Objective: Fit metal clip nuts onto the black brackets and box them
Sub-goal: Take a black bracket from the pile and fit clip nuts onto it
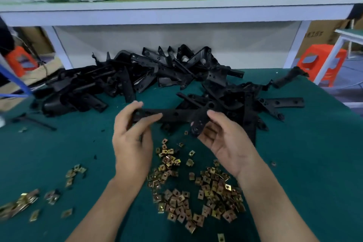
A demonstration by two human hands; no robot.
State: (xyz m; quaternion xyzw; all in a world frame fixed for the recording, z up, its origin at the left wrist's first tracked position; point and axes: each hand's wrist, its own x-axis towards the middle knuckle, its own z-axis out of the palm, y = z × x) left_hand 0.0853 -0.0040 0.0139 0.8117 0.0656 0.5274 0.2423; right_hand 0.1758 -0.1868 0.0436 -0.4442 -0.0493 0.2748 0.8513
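- Step in hand, by my reading: one bracket is held up ready for fitting. I see no nut on it, and neither hand holds one.
- The left hand (133, 139) pinches the left end of the long, flat black bracket (176, 113) between thumb and fingertips. The right hand (222, 139), palm up, cradles its angled right branch, thumb pressed on top.
- The bracket is held just above the dark green mat (68, 143), in front of the heap of black brackets (137, 76).
- Next, one hand probably has to let go, pick a nut from the small square brass-coloured metal clip nuts (212, 192) below, and line it up with a hole.
- The bracket looks matte and rigid, with round holes along its length.
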